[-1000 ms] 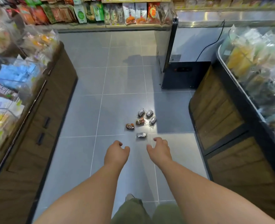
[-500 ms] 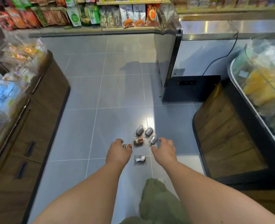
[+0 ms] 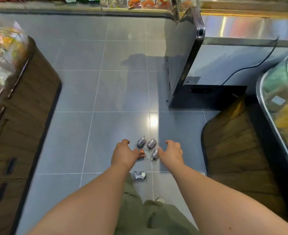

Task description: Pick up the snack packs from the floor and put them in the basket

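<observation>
Several small snack packs lie on the grey tiled floor. Two silver packs (image 3: 141,142) (image 3: 151,144) sit side by side, a third silver pack (image 3: 154,153) lies just below them, and an orange-brown pack (image 3: 141,154) shows beside my left hand. One more silver pack (image 3: 140,175) lies apart, closer to my feet. My left hand (image 3: 123,154) reaches down at the cluster's left with fingers curled, holding nothing that I can see. My right hand (image 3: 171,152) hovers at the cluster's right, fingers spread, its fingertips next to the third silver pack. No basket is in view.
A dark wooden display counter (image 3: 26,106) with bagged goods runs along the left. A second wooden counter (image 3: 233,143) with a bin of snacks stands at the right. A steel freezer cabinet (image 3: 182,61) stands ahead on the right. Shelves of snack bags line the back wall.
I have bent lower and both hands have moved forward to either side of the cluster. The left hand now covers where one orange pack lay; the single silver pack is now behind my hands.
</observation>
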Demonstrator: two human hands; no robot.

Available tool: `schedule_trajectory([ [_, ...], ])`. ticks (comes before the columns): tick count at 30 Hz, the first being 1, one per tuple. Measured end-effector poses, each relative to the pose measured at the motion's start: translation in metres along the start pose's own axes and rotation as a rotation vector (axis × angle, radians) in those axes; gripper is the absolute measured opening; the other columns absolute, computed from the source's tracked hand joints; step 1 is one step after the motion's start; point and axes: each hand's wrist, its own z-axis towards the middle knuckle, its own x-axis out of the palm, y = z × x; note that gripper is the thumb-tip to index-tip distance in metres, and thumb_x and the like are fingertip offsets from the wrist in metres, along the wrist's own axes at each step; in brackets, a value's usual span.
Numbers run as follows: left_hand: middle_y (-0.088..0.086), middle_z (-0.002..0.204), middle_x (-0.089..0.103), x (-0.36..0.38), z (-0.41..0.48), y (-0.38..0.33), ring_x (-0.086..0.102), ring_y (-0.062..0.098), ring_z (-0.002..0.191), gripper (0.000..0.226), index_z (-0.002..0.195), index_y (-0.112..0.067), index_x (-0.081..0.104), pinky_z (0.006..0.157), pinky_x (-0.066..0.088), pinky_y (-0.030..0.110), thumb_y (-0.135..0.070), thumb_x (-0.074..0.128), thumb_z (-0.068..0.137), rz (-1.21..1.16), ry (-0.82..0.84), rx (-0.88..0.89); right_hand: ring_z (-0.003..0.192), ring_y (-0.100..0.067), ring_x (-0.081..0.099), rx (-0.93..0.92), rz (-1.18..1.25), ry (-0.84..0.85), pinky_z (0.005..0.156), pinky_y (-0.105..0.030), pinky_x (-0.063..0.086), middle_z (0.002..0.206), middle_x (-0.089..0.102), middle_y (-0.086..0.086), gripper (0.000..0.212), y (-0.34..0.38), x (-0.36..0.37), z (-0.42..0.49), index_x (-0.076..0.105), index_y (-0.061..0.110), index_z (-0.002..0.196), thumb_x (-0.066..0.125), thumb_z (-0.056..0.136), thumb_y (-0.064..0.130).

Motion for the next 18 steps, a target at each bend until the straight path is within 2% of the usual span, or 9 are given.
schedule_trajectory([
  [11,0.012,0.136,0.044,-0.01,0.128,-0.007,0.047,0.031,0.12,0.051,0.137,-0.014,0.043,0.097,0.044,0.04,-0.024,0.056,0.089,0.165,0.115,0.062,0.129,-0.03,0.03,0.142,0.092,-0.052,0.101,-0.035,0.033,0.142,0.034,-0.009,0.045,0.048,0.026,0.102,0.041,0.017,0.138,0.048,0.097,0.033],
  [18,0.006,0.142,0.03,0.053,0.204,-0.004,0.038,0.03,0.126,0.052,0.138,-0.017,0.041,0.1,0.04,0.039,-0.027,0.057,0.089,0.256,0.139,0.121,0.128,-0.029,0.028,0.221,0.069,0.018,0.098,-0.034,0.035,0.14,0.03,-0.007,0.044,0.013,0.06,0.198,0.043,0.02,0.136,0.052,0.095,0.034],
])
